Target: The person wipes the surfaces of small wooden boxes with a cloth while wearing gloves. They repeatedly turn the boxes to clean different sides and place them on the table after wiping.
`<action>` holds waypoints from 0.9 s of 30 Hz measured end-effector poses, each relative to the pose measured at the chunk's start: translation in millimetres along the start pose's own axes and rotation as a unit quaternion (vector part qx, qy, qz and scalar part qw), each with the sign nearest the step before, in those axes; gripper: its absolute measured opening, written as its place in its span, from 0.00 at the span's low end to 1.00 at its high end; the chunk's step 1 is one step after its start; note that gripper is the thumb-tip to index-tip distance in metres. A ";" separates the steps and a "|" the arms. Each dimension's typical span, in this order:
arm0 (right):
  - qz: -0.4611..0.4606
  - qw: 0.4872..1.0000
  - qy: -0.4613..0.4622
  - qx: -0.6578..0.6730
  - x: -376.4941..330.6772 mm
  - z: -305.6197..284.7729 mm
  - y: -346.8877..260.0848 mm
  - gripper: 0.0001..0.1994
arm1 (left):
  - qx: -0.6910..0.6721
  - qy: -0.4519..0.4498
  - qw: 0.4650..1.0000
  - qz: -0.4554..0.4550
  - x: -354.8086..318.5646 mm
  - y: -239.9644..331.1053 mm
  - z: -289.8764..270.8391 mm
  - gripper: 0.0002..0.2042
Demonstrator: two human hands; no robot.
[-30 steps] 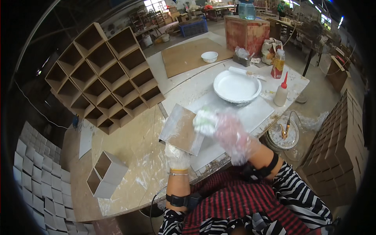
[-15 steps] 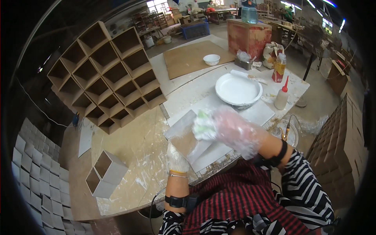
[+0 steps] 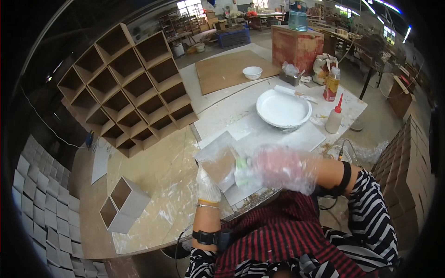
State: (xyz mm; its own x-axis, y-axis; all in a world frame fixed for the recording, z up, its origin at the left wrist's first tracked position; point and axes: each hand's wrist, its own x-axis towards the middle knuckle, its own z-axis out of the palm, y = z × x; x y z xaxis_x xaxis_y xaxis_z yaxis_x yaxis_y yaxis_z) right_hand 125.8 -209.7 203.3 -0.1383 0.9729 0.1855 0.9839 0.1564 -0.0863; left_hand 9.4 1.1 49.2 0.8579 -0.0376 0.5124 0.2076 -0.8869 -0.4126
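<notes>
My left hand (image 3: 207,186), in a white knitted glove, holds a small wooden box (image 3: 217,163) from its near left side. The fingers are mostly hidden behind the box. White paint covers part of its upper face, with bare brown wood in the middle. At the box's right edge is my right hand (image 3: 283,167), in a clear plastic glove and smeared by motion. It grips a green-and-white pad (image 3: 242,170), whose exact kind I cannot make out. A round white basin (image 3: 283,108) of white paint stands beyond my right hand, with a brush (image 3: 295,93) across its far rim.
Joined open boxes (image 3: 125,206) lie at left, before a large grid of wooden compartments (image 3: 127,88). A red-tipped squeeze bottle (image 3: 333,119), another bottle (image 3: 332,84) and a white bowl (image 3: 252,72) stand farther back. Stacked boxes (image 3: 401,162) line the right side.
My right hand and the pad have moved right and nearer me, from over the box's face to its right edge. My left hand keeps its hold on the box.
</notes>
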 end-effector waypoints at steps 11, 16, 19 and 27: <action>-0.010 0.961 0.035 0.274 7.4 39.1 9.1 0.12 | -0.752 -0.106 0.615 -0.213 0.5 10.8 33.9 0.26; -0.080 0.987 0.125 0.069 41.8 14.4 26.4 0.13 | -0.458 -0.145 0.860 -0.174 -13.2 19.0 85.3 0.20; -0.100 0.994 0.016 -0.031 26.8 -7.0 -30.9 0.12 | -0.651 0.010 0.724 -0.228 -24.7 12.0 84.4 0.20; 0.263 0.961 0.077 0.020 -20.4 -29.6 64.7 0.16 | -0.864 0.056 0.245 -0.437 40.7 9.7 -12.2 0.30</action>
State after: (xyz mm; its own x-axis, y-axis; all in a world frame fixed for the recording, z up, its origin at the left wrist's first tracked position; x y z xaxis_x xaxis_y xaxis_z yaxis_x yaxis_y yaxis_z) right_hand 195.6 -224.5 222.9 0.3991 0.8826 0.2485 0.9075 -0.3414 -0.2449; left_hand 40.6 -14.6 75.3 0.8025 0.5872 -0.1060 -0.3017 0.5526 0.7769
